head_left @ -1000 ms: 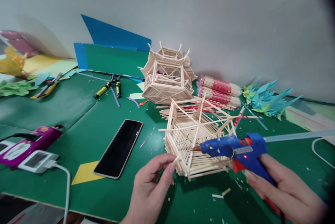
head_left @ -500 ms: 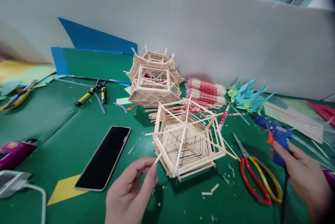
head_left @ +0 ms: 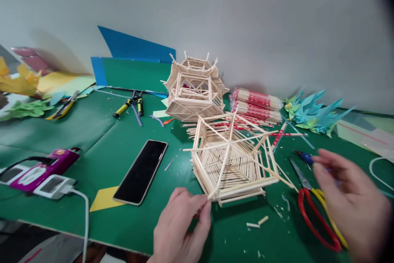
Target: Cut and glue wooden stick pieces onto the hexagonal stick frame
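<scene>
My left hand is closed in a pinch at the front left corner of an open wooden stick frame. Its fingertips hold a thin wooden stick, mostly hidden, against that corner. At the right, my right hand is blurred, its fingers curled around a blue glue gun. The nozzle points left; the fingers cover most of the body. Scissors with red and yellow handles lie partly beneath this hand. Behind the frame stands a taller stick-built pavilion.
Bundled sticks in red-printed wrapping and a blue paper plant stand at the back. A phone, a purple power strip with a white cable, and yellow-black pliers lie to the left. Short stick offcuts lie in front.
My left hand has brought its stick to the frame's front corner. My right hand and the glue gun have shifted left relative to the scissors. The view has turned left and downward.
</scene>
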The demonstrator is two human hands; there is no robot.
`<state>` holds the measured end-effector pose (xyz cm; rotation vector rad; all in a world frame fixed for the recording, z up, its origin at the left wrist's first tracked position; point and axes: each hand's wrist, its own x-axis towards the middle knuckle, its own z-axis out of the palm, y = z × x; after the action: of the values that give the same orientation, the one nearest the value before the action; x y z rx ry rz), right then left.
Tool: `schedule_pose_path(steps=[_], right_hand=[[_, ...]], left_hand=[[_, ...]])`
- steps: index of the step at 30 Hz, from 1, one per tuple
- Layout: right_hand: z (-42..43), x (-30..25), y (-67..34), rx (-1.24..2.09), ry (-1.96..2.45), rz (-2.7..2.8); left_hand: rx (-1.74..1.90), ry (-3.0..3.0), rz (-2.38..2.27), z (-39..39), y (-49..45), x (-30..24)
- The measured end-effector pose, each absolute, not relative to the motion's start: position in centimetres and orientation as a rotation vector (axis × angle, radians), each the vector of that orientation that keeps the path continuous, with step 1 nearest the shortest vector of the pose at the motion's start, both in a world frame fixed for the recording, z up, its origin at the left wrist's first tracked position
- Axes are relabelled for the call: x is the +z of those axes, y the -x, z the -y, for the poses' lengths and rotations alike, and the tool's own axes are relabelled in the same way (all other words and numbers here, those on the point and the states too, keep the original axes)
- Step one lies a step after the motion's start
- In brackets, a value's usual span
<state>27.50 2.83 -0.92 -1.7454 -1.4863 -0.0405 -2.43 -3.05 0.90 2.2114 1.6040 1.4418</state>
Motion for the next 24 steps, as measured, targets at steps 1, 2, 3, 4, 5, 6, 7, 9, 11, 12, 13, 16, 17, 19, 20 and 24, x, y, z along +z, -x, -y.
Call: schedule_pose_path(steps=[1,2,3,4,5,6,7,9,11,12,13,16,17,19,20,24], right_hand=[[-2.5,0.1,-25.3,-0.013,1.638,1.661],[-2.3,1.0,-23.4,0.035,1.479,1.875],[-2.1,1.8,-21.8,0.1,1.319,2.054],[-2.1,2.4,-20.5,0.112,1.193,2.215],[-2.0,2.8,-19.7,0.099,1.126,2.342],[-2.1,3.1,-19.2,0.085,1.094,2.425],[-2.2,3.2,-19.2,0.058,1.097,2.475],[-2.4,3.0,-19.8,0.024,1.139,2.478],[-2.7,2.5,-21.0,0.018,1.206,2.367],[-2.8,2.2,-21.7,0.026,1.265,2.27],[-2.9,1.8,-22.2,0.06,1.338,2.158],[-3.0,0.7,-23.2,0.309,1.549,1.872],[-2.9,0.4,-23.2,0.436,1.584,1.817],[-2.8,-0.1,-22.9,0.708,1.585,1.709],[-2.6,-0.3,-22.7,0.821,1.566,1.637],[-2.1,-0.4,-21.7,1.017,1.499,1.369]], left_hand=[[1.434,-2.212,-1.597,3.1,2.2,1.0],[1.421,-2.21,-1.589,3.3,2.0,1.0],[1.411,-2.205,-1.58,3.4,1.8,1.0],[1.409,-2.193,-1.573,3.5,1.7,1.0],[1.426,-2.164,-1.575,3.6,1.7,0.9],[1.458,-2.109,-1.59,3.7,1.7,0.8],[1.503,-2.037,-1.606,3.7,1.7,0.7],[1.573,-1.81,-1.671,3.5,1.8,0.3],[1.592,-1.533,-1.722,3.1,1.8,-0.2],[1.597,-1.4,-1.726,2.8,1.8,-0.4],[1.606,-1.289,-1.713,2.4,1.7,-0.5],[1.664,-1.078,-1.622,1.5,1.5,-1.0],[1.686,-1.045,-1.588,1.3,1.4,-1.2],[1.73,-1.016,-1.519,0.9,1.3,-1.5],[1.74,-1.005,-1.484,0.8,1.3,-1.7],[1.713,-0.931,-1.39,0.8,1.6,-2.2]])
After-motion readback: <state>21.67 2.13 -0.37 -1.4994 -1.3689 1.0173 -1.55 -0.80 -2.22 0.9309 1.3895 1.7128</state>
